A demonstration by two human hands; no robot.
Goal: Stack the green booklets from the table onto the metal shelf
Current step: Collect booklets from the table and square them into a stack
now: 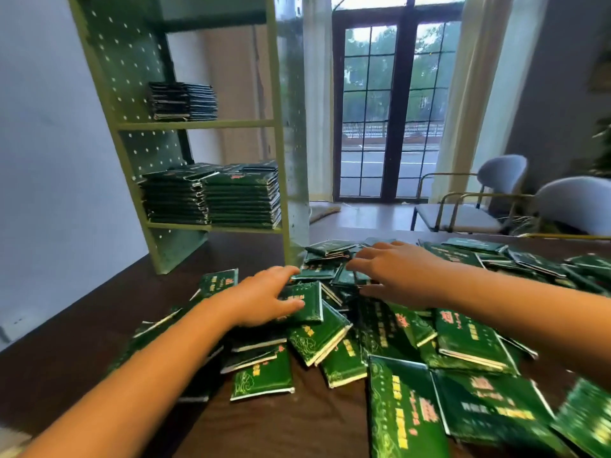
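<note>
A dim room with a tall paned window [390, 107] and two pale chairs [489, 200] lies behind a dark wooden table [76, 332]. The green metal shelf [195, 124] stands on the table's far left and already holds neat stacks [211, 196] on two levels. Most of the green booklets [463, 338] lie loose in a heap across the table.

This looks like the gathering step. The left hand [264, 295] rests on one booklet [305, 304], thumb on its cover, fingers loosely spread and not visibly closed round it. The right hand [393, 272] hovers over the heap with its fingers splayed, holding nothing.

Next, both hands probably need to square several booklets into a bundle before lifting it to the shelf.

The covers carry gold and red characters with gold scrollwork, too blurred to read.
</note>
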